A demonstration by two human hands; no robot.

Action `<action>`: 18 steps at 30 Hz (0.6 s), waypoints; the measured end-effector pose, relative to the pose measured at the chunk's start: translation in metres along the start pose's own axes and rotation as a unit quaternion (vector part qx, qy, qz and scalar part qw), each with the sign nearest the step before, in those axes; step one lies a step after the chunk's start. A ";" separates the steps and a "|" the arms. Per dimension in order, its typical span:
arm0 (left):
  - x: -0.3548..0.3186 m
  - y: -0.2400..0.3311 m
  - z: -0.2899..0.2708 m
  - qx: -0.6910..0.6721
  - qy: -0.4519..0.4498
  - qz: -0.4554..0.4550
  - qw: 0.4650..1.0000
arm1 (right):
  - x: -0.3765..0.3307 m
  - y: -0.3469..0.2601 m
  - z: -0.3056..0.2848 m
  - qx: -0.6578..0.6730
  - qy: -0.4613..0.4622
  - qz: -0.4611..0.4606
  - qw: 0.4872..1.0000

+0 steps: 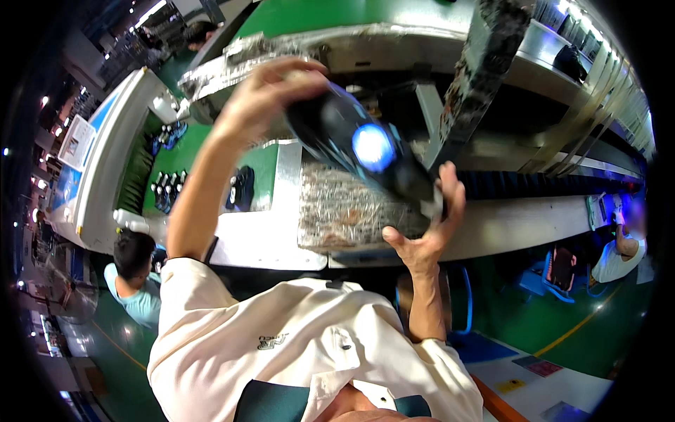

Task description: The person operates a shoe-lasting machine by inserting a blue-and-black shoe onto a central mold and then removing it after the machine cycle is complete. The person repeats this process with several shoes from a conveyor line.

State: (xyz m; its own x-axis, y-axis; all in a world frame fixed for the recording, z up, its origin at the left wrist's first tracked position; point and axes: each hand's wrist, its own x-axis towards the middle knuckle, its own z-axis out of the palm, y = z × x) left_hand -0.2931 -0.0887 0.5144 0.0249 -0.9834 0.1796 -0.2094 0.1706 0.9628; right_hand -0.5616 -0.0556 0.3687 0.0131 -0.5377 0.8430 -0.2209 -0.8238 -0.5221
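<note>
A dark shoe (327,130), smeared by motion, hangs tilted between my two hands above a block wrapped in clear film (351,211). A bright bluish-white spot shines on its side. My left hand (281,91) is blurred and grips the shoe's upper left end, its fingers bent over the top. At the lower right end, my right hand (430,228) holds the shoe between thumb and fingers. The fingertips of that hand point up, and part of its grip is hidden by the shoe.
A post wrapped in worn film (481,77) rises close on the right. Dark shoes (240,188) stand on a green belt to the left. A long dark conveyor (534,184) runs right. One person (133,274) sits at left, another (619,257) at far right.
</note>
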 end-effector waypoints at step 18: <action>-0.145 -0.139 0.047 -0.233 0.130 -0.055 0.962 | -0.071 -0.019 0.027 -0.135 0.052 0.219 0.965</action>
State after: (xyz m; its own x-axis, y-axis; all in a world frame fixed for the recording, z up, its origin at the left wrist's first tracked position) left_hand -0.3140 0.0277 0.3450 0.2785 -0.9587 0.0572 0.2678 0.1347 0.9540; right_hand -0.5321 -0.0064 0.3154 -0.2336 -0.7908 0.5657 -0.4294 -0.4381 -0.7897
